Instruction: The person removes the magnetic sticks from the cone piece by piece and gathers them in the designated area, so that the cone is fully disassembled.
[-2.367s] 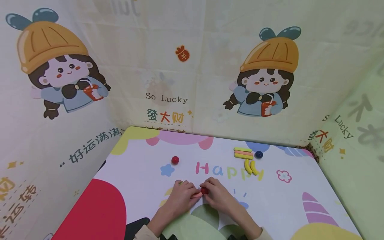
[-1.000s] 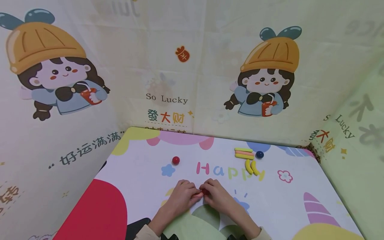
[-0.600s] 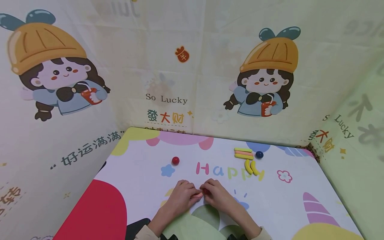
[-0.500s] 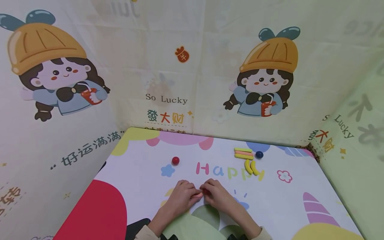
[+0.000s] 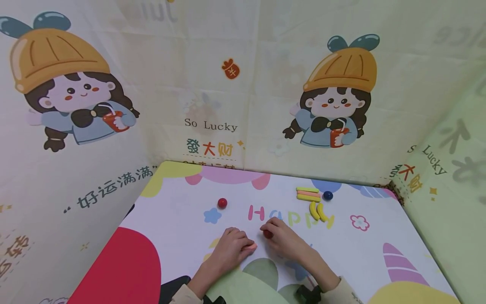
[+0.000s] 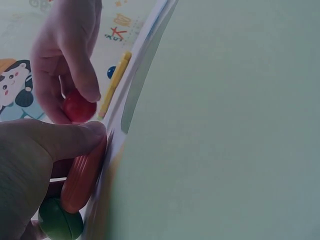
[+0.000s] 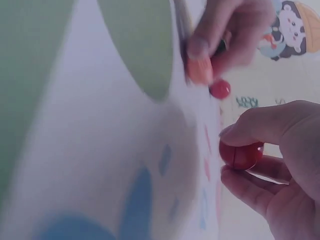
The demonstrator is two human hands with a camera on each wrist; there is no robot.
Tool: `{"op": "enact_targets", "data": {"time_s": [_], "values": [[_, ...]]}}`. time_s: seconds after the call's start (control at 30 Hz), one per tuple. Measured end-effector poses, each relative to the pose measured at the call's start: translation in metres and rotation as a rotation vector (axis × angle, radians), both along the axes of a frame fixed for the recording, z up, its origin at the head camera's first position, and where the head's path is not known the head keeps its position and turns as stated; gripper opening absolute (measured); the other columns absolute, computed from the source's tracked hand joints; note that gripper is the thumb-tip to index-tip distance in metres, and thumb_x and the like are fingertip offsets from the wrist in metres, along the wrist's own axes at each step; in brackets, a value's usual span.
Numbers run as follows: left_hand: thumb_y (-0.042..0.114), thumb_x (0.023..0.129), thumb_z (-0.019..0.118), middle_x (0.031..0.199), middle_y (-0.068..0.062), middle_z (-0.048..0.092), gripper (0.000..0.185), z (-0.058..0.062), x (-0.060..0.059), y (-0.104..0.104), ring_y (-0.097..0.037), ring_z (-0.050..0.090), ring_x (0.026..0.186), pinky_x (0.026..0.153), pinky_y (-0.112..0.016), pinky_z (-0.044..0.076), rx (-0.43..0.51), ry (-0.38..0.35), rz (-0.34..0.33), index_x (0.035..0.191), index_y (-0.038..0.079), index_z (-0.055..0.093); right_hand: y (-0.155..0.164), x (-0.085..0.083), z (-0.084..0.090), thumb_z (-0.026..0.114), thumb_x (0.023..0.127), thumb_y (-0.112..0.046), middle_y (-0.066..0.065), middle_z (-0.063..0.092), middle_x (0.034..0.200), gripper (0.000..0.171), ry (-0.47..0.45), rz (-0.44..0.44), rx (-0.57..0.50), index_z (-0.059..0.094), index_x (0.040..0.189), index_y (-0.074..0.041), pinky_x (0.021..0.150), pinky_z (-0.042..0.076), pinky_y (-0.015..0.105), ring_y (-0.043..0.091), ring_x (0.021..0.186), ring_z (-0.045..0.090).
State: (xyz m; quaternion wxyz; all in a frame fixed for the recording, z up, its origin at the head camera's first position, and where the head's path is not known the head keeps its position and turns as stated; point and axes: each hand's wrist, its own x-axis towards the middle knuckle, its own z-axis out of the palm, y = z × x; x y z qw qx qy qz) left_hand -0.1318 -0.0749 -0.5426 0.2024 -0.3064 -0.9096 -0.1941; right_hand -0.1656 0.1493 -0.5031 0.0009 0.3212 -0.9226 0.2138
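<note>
My right hand (image 5: 282, 238) pinches a small shiny red ball (image 7: 241, 155) between thumb and fingers, above the table and apart from the left hand. My left hand (image 5: 230, 249) rests low over the table and holds a salmon-orange stick (image 6: 84, 175) with grooves along its length. In the left wrist view the thumb lies along the stick's upper end. A green ball (image 6: 61, 219) with a seam sits by the stick's lower end, close to the left fingers; whether they grip it I cannot tell. The left hand hides it in the head view.
A second red ball (image 5: 222, 203) lies beyond the left hand. At the back right lie a row of yellow and pink sticks (image 5: 308, 194), a dark blue ball (image 5: 328, 195) and two yellow bananas (image 5: 317, 212). Printed cloth walls stand behind the patterned table (image 5: 182, 236).
The right hand has drawn away from the left hand, rightward and slightly farther forward, carrying the red ball. The left hand stays in place with the orange stick.
</note>
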Motion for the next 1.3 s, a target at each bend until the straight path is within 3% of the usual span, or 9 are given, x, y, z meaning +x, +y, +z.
{"op": "enact_targets", "data": {"time_s": [0.17, 0.4, 0.63, 0.83, 1.07, 1.3], "values": [[0.035, 0.090, 0.074, 0.077, 0.013, 0.066, 0.014, 0.000, 0.000, 0.000, -0.008, 0.056, 0.078, 0.092, -0.033, 0.047, 0.006, -0.014, 0.005, 0.091, 0.023, 0.081, 0.018, -0.013, 0.010, 0.078, 0.085, -0.008, 0.005, 0.061, 0.112, 0.035, 0.037, -0.051, -0.046, 0.068, 0.118, -0.009, 0.086, 0.060, 0.034, 0.015, 0.098, 0.060], [0.036, 0.090, 0.074, 0.078, 0.013, 0.066, 0.014, -0.003, 0.000, 0.000, -0.007, 0.056, 0.078, 0.092, -0.033, 0.047, 0.017, -0.015, 0.003, 0.092, 0.024, 0.081, 0.045, -0.032, 0.019, 0.081, 0.082, -0.006, 0.009, 0.063, 0.108, 0.037, 0.073, -0.195, -0.108, 0.068, 0.116, -0.005, 0.083, 0.061, 0.037, 0.020, 0.096, 0.063], [0.036, 0.091, 0.073, 0.078, 0.013, 0.066, 0.015, -0.004, 0.000, 0.000, -0.006, 0.055, 0.078, 0.094, -0.033, 0.047, 0.020, -0.034, 0.002, 0.092, 0.023, 0.081, 0.074, -0.046, 0.014, 0.080, 0.082, -0.008, 0.014, 0.064, 0.105, 0.037, 0.173, -0.320, -0.135, 0.067, 0.116, -0.001, 0.077, 0.060, 0.040, 0.023, 0.088, 0.062], [0.034, 0.090, 0.074, 0.077, 0.013, 0.067, 0.012, -0.005, 0.000, 0.001, -0.008, 0.057, 0.077, 0.092, -0.032, 0.047, 0.038, -0.007, -0.003, 0.090, 0.023, 0.081, 0.096, -0.054, 0.010, 0.076, 0.087, -0.012, 0.020, 0.061, 0.112, 0.038, 0.138, -0.447, -0.154, 0.063, 0.121, 0.001, 0.081, 0.060, 0.048, 0.031, 0.092, 0.062], [0.033, 0.090, 0.074, 0.077, 0.013, 0.066, 0.012, -0.006, 0.002, 0.001, -0.007, 0.056, 0.078, 0.092, -0.032, 0.047, 0.047, -0.029, -0.003, 0.091, 0.023, 0.081, 0.121, -0.063, 0.003, 0.073, 0.088, -0.010, 0.024, 0.060, 0.111, 0.039, 0.165, -0.514, -0.217, 0.061, 0.122, 0.006, 0.081, 0.058, 0.050, 0.033, 0.092, 0.062], [0.034, 0.090, 0.074, 0.078, 0.013, 0.067, 0.013, -0.005, 0.002, 0.000, -0.007, 0.056, 0.078, 0.092, -0.031, 0.047, 0.042, -0.038, 0.001, 0.092, 0.023, 0.081, 0.140, -0.068, -0.002, 0.070, 0.091, -0.015, 0.026, 0.056, 0.116, 0.043, 0.103, -0.607, -0.209, 0.057, 0.126, 0.007, 0.084, 0.058, 0.052, 0.037, 0.098, 0.058]]}}
